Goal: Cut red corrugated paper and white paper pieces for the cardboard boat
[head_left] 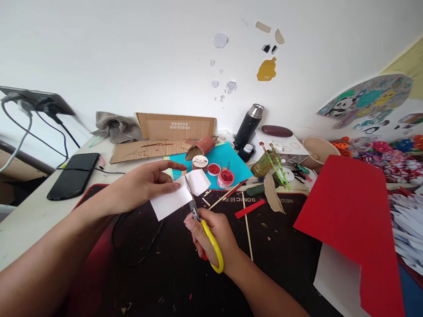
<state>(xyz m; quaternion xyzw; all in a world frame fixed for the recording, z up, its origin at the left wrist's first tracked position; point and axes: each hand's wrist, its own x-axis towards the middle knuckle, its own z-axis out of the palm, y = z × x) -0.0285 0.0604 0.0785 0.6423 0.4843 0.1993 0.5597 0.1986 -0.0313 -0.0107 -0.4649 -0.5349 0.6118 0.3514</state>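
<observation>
My left hand point(153, 179) pinches the upper edge of a small white piece of paper point(170, 201), its thumb lying on the front. The paper hangs in the air over a dark desk mat point(158, 273). Closed around the handles of a pair of scissors point(216, 251) is my right hand point(214, 233); one handle loop is yellow, and a bit of red shows beneath the fingers. The blades point up and run across the paper, with white paper on both sides of them. Whether the paper is cut right through there I cannot tell.
Behind the hands, open pots of red paint point(226, 178) stand on a blue sheet point(236, 158). Cardboard point(175, 127) leans on the wall beside a black flask point(248, 127). A phone point(74, 176) lies left; a large red sheet point(350, 211) lies right. Thin sticks point(247, 229) cross the mat.
</observation>
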